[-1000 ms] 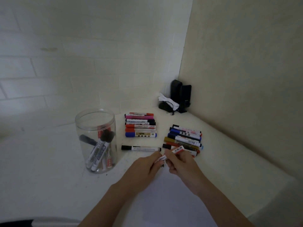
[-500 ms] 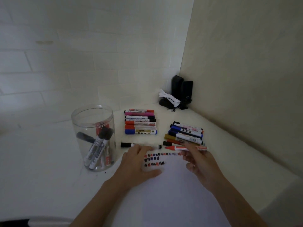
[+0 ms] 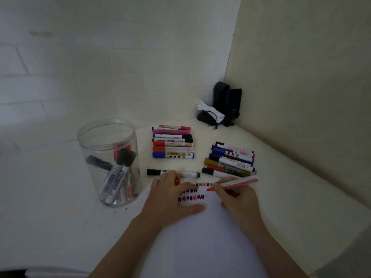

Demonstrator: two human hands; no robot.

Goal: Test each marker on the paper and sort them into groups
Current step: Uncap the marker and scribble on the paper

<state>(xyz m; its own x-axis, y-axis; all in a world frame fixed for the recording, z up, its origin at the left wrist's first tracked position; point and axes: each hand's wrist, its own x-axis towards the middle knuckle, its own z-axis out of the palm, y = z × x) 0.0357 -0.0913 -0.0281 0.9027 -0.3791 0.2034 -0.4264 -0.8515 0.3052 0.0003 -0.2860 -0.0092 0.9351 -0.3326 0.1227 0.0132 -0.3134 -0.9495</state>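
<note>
My right hand [image 3: 237, 199] grips an uncapped red marker [image 3: 240, 182] and its tip touches the white paper [image 3: 200, 241] beside rows of red, black and blue test scribbles [image 3: 192, 196]. My left hand [image 3: 170, 199] lies flat on the paper and pinches the marker's red cap [image 3: 176, 180] between two fingers. Behind the paper are two sorted groups of markers, one at the centre [image 3: 172, 144] and one at the right [image 3: 230, 160]. A single black-capped marker [image 3: 189, 174] lies just beyond my left fingers.
A clear plastic jar [image 3: 108, 137] with several markers inside stands to the left of my left hand. Two black speakers [image 3: 227, 103] and a black mouse with a white tissue [image 3: 208, 115] sit in the corner. Walls close off the back and the right.
Both hands pulled the cap off the red marker. My left hand then dropped flat onto the paper with the cap, and my right hand brought the tip down to the scribbles.
</note>
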